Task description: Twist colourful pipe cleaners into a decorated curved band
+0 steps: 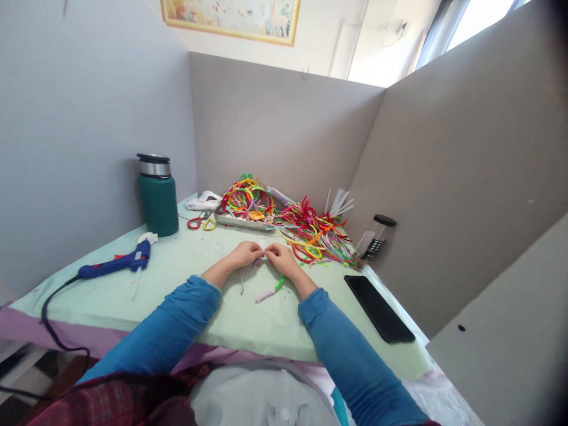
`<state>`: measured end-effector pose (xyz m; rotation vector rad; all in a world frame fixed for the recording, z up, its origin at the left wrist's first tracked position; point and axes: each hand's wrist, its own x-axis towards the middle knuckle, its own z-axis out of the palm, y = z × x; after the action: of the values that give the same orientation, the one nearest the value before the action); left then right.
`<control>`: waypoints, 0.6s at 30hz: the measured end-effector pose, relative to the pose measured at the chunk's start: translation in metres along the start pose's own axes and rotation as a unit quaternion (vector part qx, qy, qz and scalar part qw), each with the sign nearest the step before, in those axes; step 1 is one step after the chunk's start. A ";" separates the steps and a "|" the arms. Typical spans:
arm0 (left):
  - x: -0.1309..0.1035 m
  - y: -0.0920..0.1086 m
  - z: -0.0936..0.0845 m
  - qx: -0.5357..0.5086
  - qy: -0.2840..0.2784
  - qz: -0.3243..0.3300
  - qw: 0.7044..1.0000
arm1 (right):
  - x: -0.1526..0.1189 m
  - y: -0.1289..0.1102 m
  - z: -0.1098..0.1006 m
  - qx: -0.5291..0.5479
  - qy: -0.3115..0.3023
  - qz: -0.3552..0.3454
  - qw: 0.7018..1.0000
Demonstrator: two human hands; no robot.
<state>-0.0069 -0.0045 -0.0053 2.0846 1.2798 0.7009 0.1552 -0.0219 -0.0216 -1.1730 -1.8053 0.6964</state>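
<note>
My left hand (245, 254) and my right hand (281, 259) meet at the fingertips above the middle of the table. Both hands are pinched on a small, pale piece that is too small to make out. A thin greyish strand (242, 284) hangs below my left hand. Under my right hand, a fuzzy stem (267, 295), pink at one end and green at the other, lies on the pale green cloth.
A tray (244, 223) of coloured fuzzy stems stands at the back, beside a loose pile (313, 228). Scissors (202, 223), a green bottle (158, 201) and a blue glue gun (118, 262) are left. A black phone (379, 307) and clear container (375, 238) are right.
</note>
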 end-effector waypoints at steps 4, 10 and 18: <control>-0.001 0.002 -0.001 0.006 0.002 -0.005 1.000 | -0.001 -0.002 0.000 0.007 0.001 -0.004 1.000; -0.002 0.005 -0.002 -0.006 0.000 -0.016 1.000 | -0.002 -0.004 -0.001 0.009 0.001 -0.001 1.000; -0.001 0.002 0.000 -0.060 -0.012 -0.030 0.998 | -0.001 -0.002 0.000 0.012 0.003 -0.004 1.000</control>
<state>-0.0062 -0.0064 -0.0047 1.9453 1.2508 0.7057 0.1548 -0.0237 -0.0202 -1.1506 -1.7921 0.7070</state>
